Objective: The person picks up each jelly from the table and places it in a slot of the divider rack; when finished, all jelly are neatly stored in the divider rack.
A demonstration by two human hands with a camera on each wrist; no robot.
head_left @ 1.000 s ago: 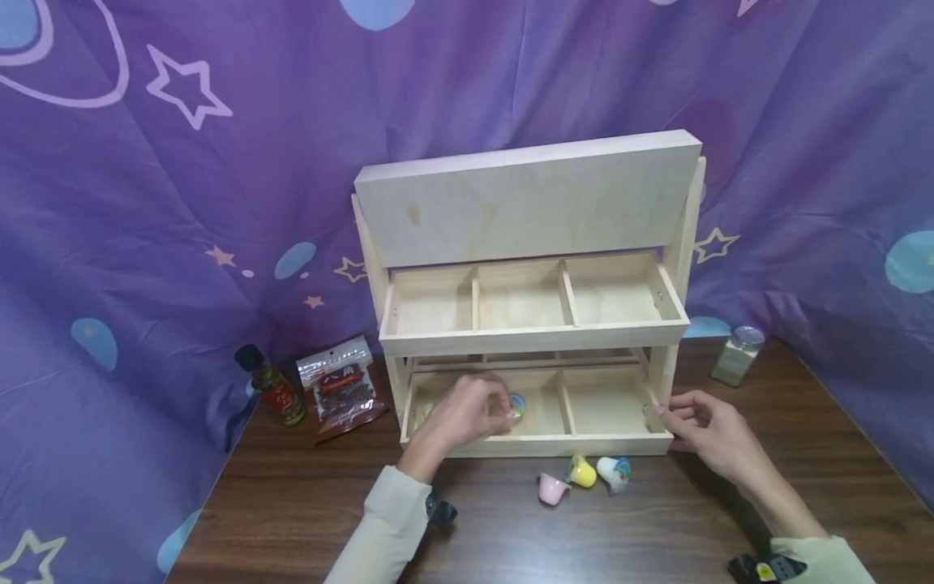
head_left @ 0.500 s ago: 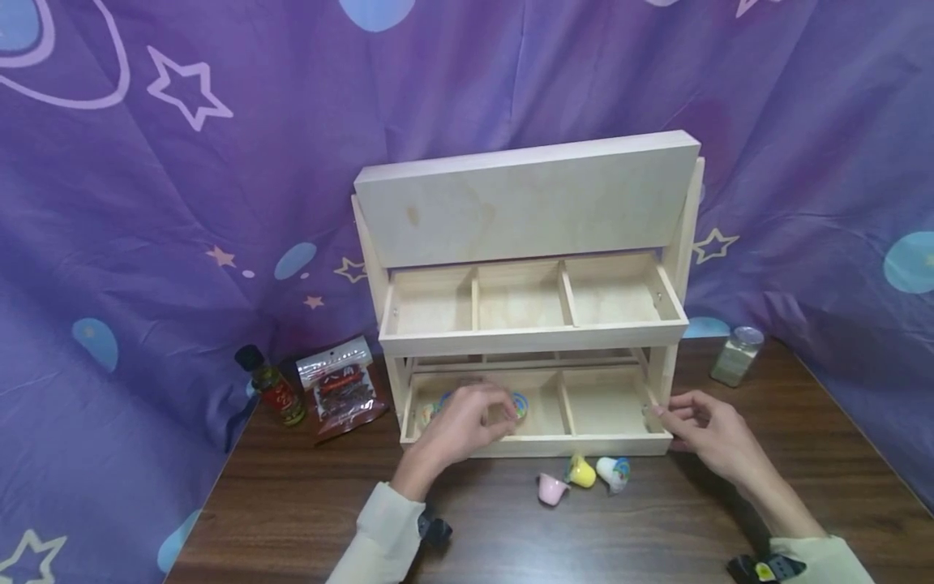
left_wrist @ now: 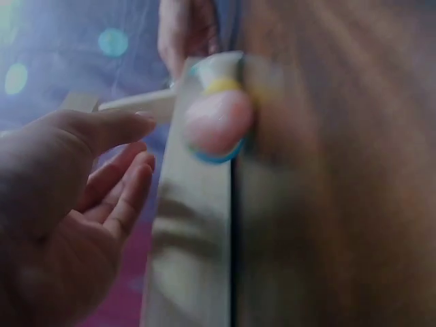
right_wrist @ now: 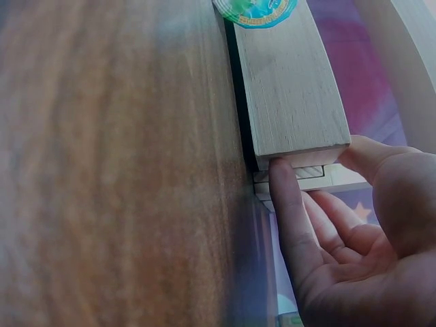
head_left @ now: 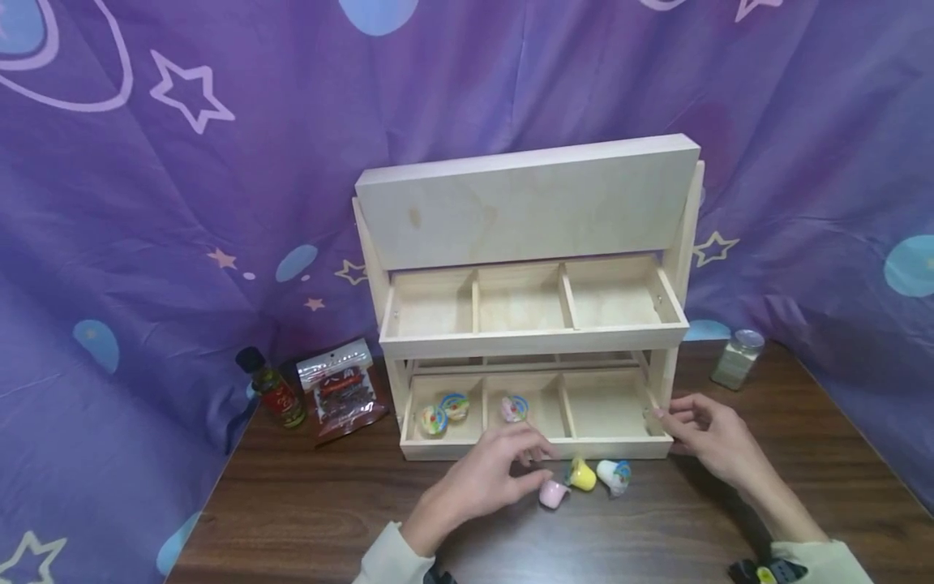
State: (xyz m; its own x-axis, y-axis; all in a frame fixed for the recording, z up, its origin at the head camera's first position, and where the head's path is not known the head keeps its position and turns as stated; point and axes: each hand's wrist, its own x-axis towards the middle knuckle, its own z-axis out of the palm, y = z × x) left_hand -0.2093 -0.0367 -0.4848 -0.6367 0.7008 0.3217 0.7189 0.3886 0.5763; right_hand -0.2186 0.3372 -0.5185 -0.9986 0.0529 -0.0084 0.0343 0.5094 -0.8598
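My left hand [head_left: 499, 478] is beside a pink jelly cup [head_left: 553, 493] lying on the table, its thumb and fingers apart. In the left wrist view, the cup is blurred beyond the fingertips [left_wrist: 144, 121]. A yellow jelly cup [head_left: 581, 474] and a white one [head_left: 614, 476] lie just to its right. My right hand [head_left: 711, 430] holds the right end of the wooden rack's lower tray [right_wrist: 296, 88], thumb at the upper corner and forefinger against the end face. Two jelly cups [head_left: 443, 412] sit in that tray's left compartment, and a pinkish one [head_left: 514, 408] in the middle.
The rack's upper tray [head_left: 533, 341] has three compartments, under a slanted wooden board [head_left: 525, 211]. A dark-capped bottle [head_left: 273, 389] and a spice bag [head_left: 343, 389] are at left on the table [head_left: 292, 503]. A glass jar [head_left: 737, 359] stands at right.
My left hand has left the lower tray's middle compartment, with a pinkish jelly cup visible there, and moved forward and right to the pink cup on the table. The right hand has stayed put.
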